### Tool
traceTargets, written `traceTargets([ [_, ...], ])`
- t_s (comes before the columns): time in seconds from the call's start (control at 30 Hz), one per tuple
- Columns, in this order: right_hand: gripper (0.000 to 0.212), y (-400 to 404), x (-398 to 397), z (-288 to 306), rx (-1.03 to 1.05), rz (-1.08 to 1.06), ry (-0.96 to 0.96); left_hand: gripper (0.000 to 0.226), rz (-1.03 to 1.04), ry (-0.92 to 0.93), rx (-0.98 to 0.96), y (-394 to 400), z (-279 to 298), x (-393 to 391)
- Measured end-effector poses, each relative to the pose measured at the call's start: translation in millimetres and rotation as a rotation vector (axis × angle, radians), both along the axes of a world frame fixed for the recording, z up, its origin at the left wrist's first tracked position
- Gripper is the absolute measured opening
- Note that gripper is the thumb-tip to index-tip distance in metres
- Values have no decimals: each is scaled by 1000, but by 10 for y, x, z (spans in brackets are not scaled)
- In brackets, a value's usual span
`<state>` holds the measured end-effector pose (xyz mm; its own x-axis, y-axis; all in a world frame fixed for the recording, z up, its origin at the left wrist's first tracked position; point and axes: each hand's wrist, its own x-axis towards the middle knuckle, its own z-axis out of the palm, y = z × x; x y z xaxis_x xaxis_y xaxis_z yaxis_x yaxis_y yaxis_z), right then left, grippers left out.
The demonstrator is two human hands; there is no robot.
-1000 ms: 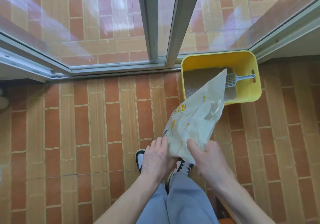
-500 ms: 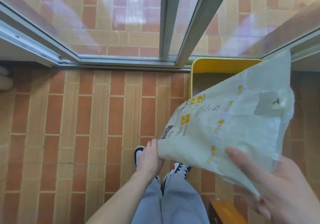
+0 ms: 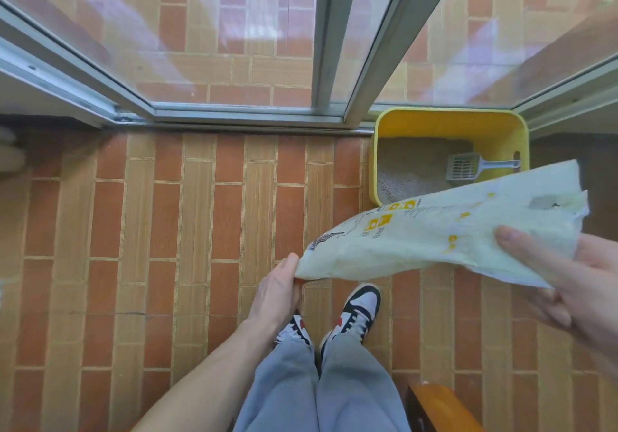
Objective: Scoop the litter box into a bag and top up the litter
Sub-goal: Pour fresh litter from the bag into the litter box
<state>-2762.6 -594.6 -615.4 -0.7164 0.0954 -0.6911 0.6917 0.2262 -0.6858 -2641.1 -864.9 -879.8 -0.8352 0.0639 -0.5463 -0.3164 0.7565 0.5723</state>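
A yellow litter box (image 3: 501, 120) stands on the tiled floor against the glass door frame, with grey litter (image 3: 411, 170) inside and a grey slotted scoop (image 3: 468, 165) resting in it, handle to the right. I hold a pale litter bag (image 3: 434, 241) with yellow print nearly level in the air, in front of the box. My left hand (image 3: 279, 292) pinches its bottom corner. My right hand (image 3: 568, 284) grips the open top end at the right; that end hides the box's near right corner.
Sliding glass doors with grey metal frames (image 3: 254, 117) run along the far side. My two feet in sneakers (image 3: 354, 314) stand on the brick-pattern tiles (image 3: 167, 247). An orange object (image 3: 438, 408) sits by my right leg at the bottom edge.
The bag has come up from pointing into the box to lying nearly flat. My right hand has moved from its bottom to its top end at the right; the box and scoop show again.
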Motion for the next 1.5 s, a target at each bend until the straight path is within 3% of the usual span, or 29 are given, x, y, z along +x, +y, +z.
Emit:
traceTargets([
  [0.1,41,116,-107,-138,111,-39,-76,34,-42,-23,-33,-92,4,-89],
  [0.2,26,263,-176,-298,110,-49,-170,33,-102,-11,-81,-165,64,-170],
  [0.33,23,402,-325,-623,230,17,-235,31,-103,43,-146,-298,99,-297],
  [0.5,21,410,-448,-962,340,-94,-149,31,-118,93,-229,-463,179,-477],
  [0.7,22,285,-483,-1330,375,-406,-44,27,-173,132,-278,-616,335,-718],
  [0.87,34,188,-526,-1477,471,-422,-1,30,-230,160,-276,-772,403,-849],
  [1.23,30,276,-527,-1724,430,-572,-69,43,-253,233,-245,-780,608,-947],
  [1.5,33,613,-645,-1804,409,-430,-95,39,-243,275,-259,-640,725,-1014],
])
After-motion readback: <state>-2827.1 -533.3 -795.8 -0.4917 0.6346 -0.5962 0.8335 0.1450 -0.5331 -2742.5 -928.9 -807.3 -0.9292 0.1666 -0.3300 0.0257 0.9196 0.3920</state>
